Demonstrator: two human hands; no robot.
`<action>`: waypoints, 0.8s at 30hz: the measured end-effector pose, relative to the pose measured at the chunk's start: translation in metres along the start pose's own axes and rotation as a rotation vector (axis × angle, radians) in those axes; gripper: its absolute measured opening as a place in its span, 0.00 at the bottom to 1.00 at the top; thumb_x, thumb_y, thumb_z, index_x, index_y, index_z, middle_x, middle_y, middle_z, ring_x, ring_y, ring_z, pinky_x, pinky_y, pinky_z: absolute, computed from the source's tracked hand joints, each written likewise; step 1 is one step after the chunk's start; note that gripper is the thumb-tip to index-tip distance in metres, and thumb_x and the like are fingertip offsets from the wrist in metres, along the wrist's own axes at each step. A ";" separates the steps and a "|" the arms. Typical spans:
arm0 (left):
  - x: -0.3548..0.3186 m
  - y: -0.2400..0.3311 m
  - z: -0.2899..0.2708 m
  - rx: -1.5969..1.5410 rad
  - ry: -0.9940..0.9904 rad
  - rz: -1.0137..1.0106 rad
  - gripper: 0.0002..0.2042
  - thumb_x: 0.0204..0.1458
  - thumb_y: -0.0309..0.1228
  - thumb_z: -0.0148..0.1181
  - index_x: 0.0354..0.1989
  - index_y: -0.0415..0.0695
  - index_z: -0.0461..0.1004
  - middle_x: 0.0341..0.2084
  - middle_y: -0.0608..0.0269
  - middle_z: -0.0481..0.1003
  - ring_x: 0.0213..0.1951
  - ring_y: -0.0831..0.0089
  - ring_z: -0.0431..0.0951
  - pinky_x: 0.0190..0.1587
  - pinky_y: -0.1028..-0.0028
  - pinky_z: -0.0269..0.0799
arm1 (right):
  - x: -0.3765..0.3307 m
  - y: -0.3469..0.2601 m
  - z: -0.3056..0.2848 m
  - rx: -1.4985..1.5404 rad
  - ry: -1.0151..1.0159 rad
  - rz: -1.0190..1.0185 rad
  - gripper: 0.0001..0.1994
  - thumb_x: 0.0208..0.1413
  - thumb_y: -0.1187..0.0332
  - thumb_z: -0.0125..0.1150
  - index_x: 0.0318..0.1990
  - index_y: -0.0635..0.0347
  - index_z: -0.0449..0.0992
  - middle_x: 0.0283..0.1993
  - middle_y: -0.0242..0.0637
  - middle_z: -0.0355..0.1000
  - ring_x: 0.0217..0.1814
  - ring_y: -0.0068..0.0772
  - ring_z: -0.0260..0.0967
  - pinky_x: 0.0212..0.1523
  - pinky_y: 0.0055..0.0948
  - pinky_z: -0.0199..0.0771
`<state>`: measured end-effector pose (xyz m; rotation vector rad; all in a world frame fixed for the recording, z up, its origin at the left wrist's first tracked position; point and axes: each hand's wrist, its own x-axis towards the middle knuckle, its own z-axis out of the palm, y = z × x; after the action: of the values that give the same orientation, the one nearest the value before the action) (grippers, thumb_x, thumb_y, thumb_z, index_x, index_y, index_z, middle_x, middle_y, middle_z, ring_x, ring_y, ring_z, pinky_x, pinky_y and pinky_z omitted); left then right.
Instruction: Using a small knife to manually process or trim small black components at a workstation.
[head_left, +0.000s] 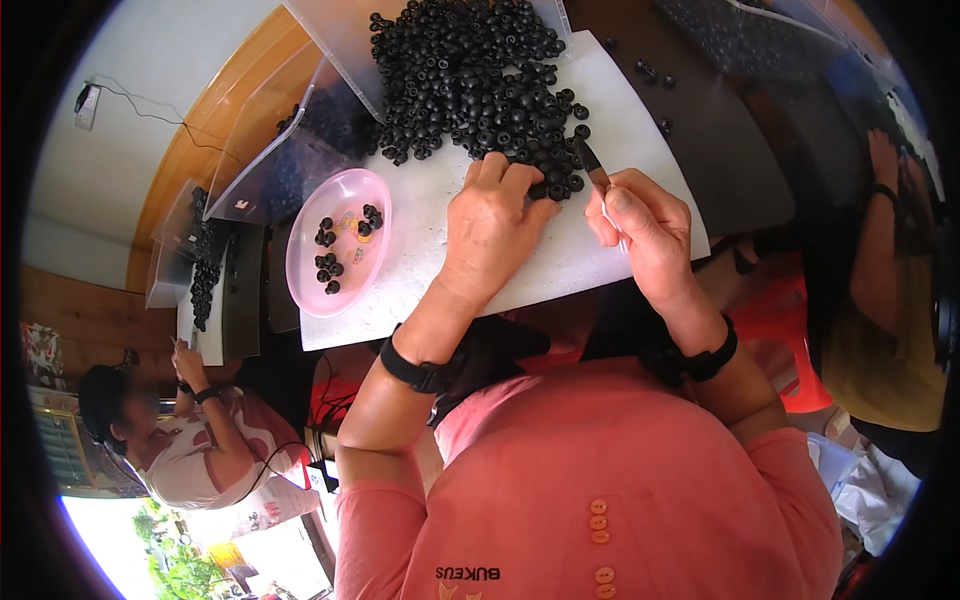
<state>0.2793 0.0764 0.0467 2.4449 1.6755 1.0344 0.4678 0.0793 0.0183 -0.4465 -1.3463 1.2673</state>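
Note:
A heap of small black round pieces with holes [470, 80] spills from a clear plastic bin [335, 45] onto a white board [430, 265]. My left hand [495, 235] lies at the heap's near edge, its fingers curled and its thumb and forefinger around a black round piece [538, 190]. In my right hand [650, 225], just right of it, is a small knife [592, 165] with a dark blade and a white handle. The blade points up toward the heap's right edge. Left of my left hand, a pink oval tray [300, 280] holds several black pieces in small clusters.
Another clear bin [270, 150] with black pieces stands at the far left. Loose pieces [652, 73] lie on the dark table [735, 150] to the right. One person [215, 440] sits at the left, another [870, 290] at the right. A red stool [785, 335] stands at the right.

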 end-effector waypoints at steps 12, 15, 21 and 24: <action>-0.028 -0.029 -0.041 -0.157 -0.029 -0.078 0.14 0.44 0.13 0.60 0.39 0.41 0.80 0.32 0.64 0.74 0.34 0.73 0.75 0.35 0.75 0.70 | 0.000 0.003 -0.003 -0.038 -0.031 -0.016 0.18 0.69 0.58 0.54 0.34 0.65 0.73 0.22 0.27 0.63 0.24 0.17 0.58 0.26 0.22 0.56; -0.035 -0.027 -0.042 -0.267 0.035 -0.263 0.10 0.46 0.15 0.62 0.37 0.39 0.80 0.31 0.64 0.74 0.33 0.77 0.74 0.34 0.77 0.69 | 0.001 -0.002 0.004 -0.011 0.018 -0.006 0.16 0.68 0.62 0.57 0.31 0.66 0.75 0.18 0.24 0.57 0.22 0.16 0.50 0.52 0.29 0.73; -0.018 -0.028 -0.024 -0.128 0.114 -0.213 0.05 0.47 0.22 0.69 0.32 0.37 0.79 0.27 0.62 0.73 0.29 0.75 0.74 0.31 0.74 0.69 | 0.001 0.000 0.007 -0.029 0.035 -0.026 0.16 0.68 0.62 0.57 0.31 0.66 0.76 0.18 0.24 0.58 0.23 0.15 0.51 0.52 0.30 0.74; -0.013 -0.031 -0.018 -0.013 0.030 -0.224 0.08 0.42 0.26 0.71 0.28 0.38 0.78 0.29 0.58 0.74 0.35 0.60 0.77 0.36 0.63 0.74 | 0.000 -0.004 0.009 -0.053 0.053 0.012 0.16 0.67 0.62 0.58 0.32 0.66 0.76 0.19 0.24 0.58 0.23 0.15 0.52 0.53 0.31 0.75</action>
<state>0.2416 0.0721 0.0434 2.1804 1.8904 1.0517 0.4617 0.0742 0.0240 -0.5224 -1.3367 1.2237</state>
